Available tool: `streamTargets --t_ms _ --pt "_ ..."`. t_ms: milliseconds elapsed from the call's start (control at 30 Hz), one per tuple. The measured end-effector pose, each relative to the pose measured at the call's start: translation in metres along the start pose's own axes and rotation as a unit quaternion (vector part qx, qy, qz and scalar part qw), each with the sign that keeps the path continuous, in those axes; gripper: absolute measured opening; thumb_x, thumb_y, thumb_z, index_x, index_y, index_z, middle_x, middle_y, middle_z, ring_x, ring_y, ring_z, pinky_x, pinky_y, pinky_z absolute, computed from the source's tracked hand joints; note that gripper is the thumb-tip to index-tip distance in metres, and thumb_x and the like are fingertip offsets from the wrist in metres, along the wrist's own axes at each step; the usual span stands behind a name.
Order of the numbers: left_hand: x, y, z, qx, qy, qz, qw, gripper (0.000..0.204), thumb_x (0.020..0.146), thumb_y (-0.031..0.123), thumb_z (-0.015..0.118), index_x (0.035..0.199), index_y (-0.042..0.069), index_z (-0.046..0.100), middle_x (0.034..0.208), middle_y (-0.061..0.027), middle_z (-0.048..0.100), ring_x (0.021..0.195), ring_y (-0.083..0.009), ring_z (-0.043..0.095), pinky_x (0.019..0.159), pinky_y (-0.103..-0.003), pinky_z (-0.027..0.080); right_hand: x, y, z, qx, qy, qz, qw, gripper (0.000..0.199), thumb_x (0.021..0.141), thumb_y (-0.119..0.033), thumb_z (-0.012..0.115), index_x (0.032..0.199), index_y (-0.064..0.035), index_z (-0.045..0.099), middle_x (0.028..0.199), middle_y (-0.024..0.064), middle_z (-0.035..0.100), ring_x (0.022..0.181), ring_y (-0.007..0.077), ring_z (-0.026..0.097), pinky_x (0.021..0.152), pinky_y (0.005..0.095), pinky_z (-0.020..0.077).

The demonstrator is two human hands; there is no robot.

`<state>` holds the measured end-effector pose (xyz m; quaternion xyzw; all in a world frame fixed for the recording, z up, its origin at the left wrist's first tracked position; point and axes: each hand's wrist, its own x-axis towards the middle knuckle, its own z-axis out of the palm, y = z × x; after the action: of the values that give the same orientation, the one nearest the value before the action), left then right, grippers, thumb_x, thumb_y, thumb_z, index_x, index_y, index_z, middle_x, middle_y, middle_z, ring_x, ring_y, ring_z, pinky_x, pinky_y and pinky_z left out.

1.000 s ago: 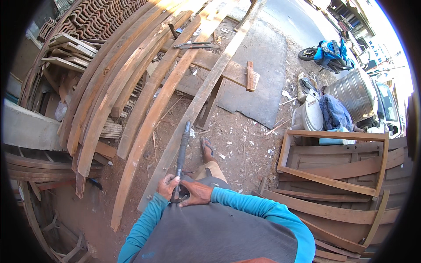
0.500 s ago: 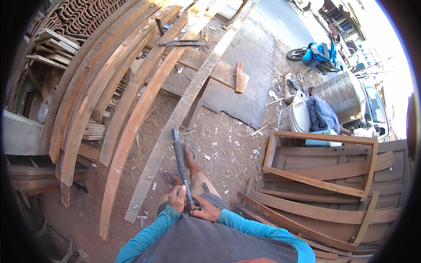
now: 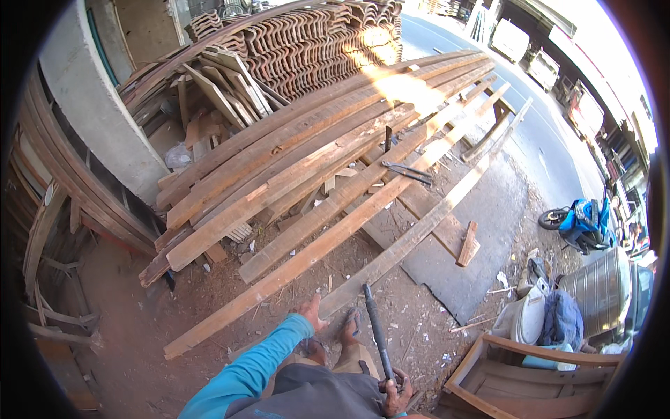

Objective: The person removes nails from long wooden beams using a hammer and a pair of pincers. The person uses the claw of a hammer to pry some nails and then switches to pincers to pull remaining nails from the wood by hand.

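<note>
The tool (image 3: 377, 332), its near end clamped in the right grip (image 3: 396, 395), points forward, long axis leaning left. Left grip (image 3: 310, 313) is at the plank's (image 3: 405, 255) near end; whether closed, I cannot tell.

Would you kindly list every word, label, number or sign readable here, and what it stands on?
No text can be read.
Blue motorbike: any markings are too small to read.
Dark grey shirt: faint blue mark low down, too blurred to read.
Dark rod-like tool in the right hand: no lettering discernible.
</note>
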<state>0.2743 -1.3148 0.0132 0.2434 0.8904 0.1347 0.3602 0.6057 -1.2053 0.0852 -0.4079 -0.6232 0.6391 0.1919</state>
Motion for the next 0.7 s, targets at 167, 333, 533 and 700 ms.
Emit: streamTargets --t_ms 167,333,533,700 --pt "0.009 -0.022 0.024 -0.03 -0.001 -0.003 1.0 0.099 0.07 0.038 0.083 0.149 0.016 0.027 0.129 -0.0273 0.057 0.122 -0.0459 0.054 0.102 -0.053 0.043 0.052 -0.012 -0.021 -0.086 0.152 -0.006 0.985 0.03 0.097 -0.03 0.059 0.107 -0.0024 0.057 0.065 0.0067 0.059 0.056 0.0142 0.061 0.05 0.0274 0.0495" --pt "0.006 -0.011 0.011 -0.043 0.008 0.008 0.999 0.083 0.073 0.035 0.08 0.139 0.011 0.036 0.12 -0.0237 0.063 0.115 -0.0429 0.06 0.1 -0.049 0.045 0.156 -0.001 -0.08 -0.174 0.206 0.024 0.963 0.028 0.098 -0.027 0.058 0.102 0.0001 0.06 0.075 0.0078 0.059 0.066 0.0135 0.057 0.059 0.0286 0.0479" --pt "0.009 -0.011 0.014 -0.053 -0.015 -0.022 0.998 0.08 0.074 0.036 0.08 0.137 0.012 0.038 0.124 -0.0234 0.061 0.118 -0.0422 0.058 0.101 -0.048 0.045 0.355 0.006 -0.108 -0.222 0.309 -0.105 0.919 0.038 0.098 -0.033 0.059 0.082 0.0012 0.055 0.074 0.0071 0.054 0.07 0.019 0.05 0.067 0.0371 0.0452" --pt "0.006 -0.018 0.026 0.008 0.027 -0.056 0.998 0.076 0.074 0.037 0.081 0.134 0.013 0.041 0.123 -0.0216 0.062 0.116 -0.0418 0.059 0.099 -0.048 0.046 0.485 -0.082 -0.009 -0.199 0.237 -0.23 0.923 0.037 0.096 -0.034 0.062 0.086 0.0013 0.057 0.075 0.0082 0.056 0.071 0.0183 0.05 0.069 0.0359 0.0443"
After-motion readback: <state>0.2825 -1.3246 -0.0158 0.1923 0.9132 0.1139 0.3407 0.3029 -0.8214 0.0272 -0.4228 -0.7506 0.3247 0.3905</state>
